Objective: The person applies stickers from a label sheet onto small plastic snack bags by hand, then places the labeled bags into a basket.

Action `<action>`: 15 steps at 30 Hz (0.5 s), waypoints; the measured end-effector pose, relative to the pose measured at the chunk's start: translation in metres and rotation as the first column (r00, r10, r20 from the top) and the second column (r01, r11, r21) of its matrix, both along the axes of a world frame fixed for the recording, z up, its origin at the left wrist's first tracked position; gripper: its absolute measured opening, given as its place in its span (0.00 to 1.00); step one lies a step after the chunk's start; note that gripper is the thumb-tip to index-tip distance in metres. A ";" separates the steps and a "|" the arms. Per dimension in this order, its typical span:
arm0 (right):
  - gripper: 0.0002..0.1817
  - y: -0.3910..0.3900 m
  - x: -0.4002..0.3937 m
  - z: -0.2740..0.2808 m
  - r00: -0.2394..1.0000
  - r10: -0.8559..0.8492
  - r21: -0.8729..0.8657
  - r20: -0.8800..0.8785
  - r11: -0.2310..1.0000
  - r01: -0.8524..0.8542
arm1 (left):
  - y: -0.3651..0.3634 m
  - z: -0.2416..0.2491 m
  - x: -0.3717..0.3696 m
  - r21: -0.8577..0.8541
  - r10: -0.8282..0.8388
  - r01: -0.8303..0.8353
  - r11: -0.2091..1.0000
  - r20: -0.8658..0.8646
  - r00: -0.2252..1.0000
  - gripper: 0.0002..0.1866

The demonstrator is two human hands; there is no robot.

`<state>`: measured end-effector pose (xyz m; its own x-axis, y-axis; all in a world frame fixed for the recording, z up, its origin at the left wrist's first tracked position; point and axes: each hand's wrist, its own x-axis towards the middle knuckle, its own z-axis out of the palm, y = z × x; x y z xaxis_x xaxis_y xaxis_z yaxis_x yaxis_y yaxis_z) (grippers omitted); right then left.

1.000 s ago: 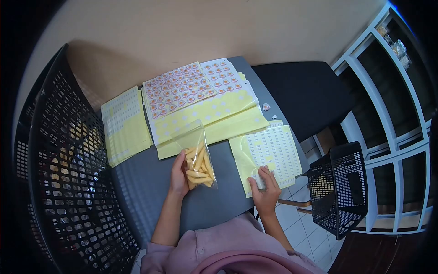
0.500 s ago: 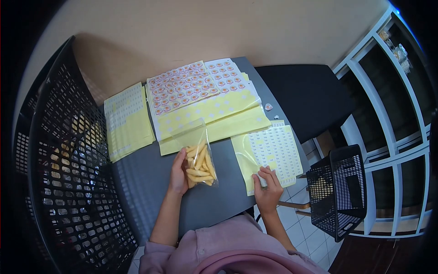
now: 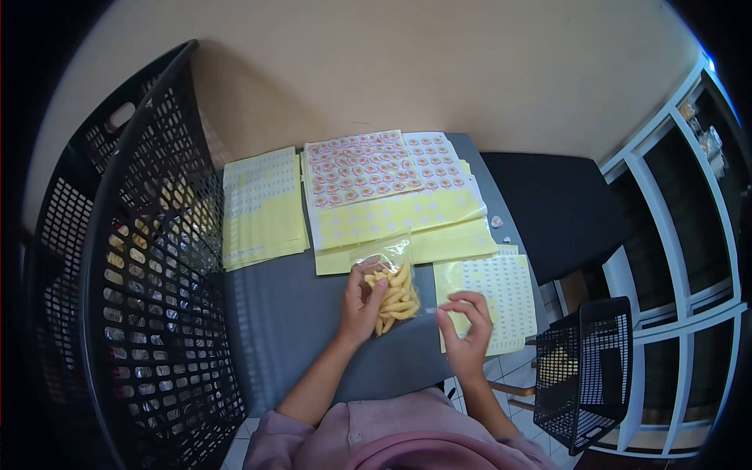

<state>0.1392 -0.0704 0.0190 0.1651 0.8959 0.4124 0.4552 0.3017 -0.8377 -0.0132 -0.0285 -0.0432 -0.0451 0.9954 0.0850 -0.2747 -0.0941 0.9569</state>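
My left hand (image 3: 360,312) is closed around the side of a clear plastic bag (image 3: 399,296) of yellow stick-shaped snacks, its thumb lying across the front. To the right of the bag, my right hand (image 3: 468,333) is closed in a pinch, with a small whitish label (image 3: 431,311) at the thumb and fingertip. A small gap separates that label from the bag. Partly behind my right hand lies a yellow-backed sheet of small printed labels (image 3: 505,286).
Sheets of round red-and-white stickers (image 3: 364,168) and more label sheets (image 3: 262,207) cover the back of the grey table (image 3: 286,329). A tall black crate (image 3: 168,258) with bagged goods stands left. A smaller black basket (image 3: 580,368) and white shelving (image 3: 689,211) are at right.
My right hand has lifted off the label sheet and moved toward the bag, pinching a small label. My left hand has tilted the bag, its thumb now across the front. The camera view has shifted.
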 end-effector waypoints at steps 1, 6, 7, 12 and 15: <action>0.05 0.011 -0.009 0.002 1.000 0.011 0.004 0.000 1.000 -0.011 | 0.001 0.002 0.000 0.004 0.011 -0.011 1.000 0.000 1.000 0.17; 0.05 0.066 -0.054 -0.011 0.951 0.223 -0.045 -0.212 0.970 -0.237 | 0.006 -0.011 -0.002 0.052 0.078 -0.077 0.996 -0.017 0.997 0.17; 0.05 0.071 -0.059 -0.012 0.948 0.236 -0.039 -0.214 0.967 -0.250 | 0.006 -0.013 -0.002 0.064 0.119 -0.115 0.991 -0.058 0.991 0.17; 0.05 0.083 -0.074 -0.034 0.981 0.166 -0.073 -0.100 0.982 -0.174 | 0.013 -0.028 -0.001 0.103 0.140 -0.137 0.985 -0.025 0.990 0.19; 0.04 0.083 -0.076 -0.034 0.985 0.139 -0.051 -0.098 0.988 -0.144 | 0.012 -0.023 -0.001 0.080 0.141 -0.137 0.987 -0.046 0.989 0.18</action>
<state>0.0630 0.0123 -0.0148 0.0708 0.9346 0.3485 0.3299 0.3077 -0.8924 -0.0142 -0.0170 -0.0665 -0.1766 0.9701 0.1663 -0.2042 -0.2014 0.9580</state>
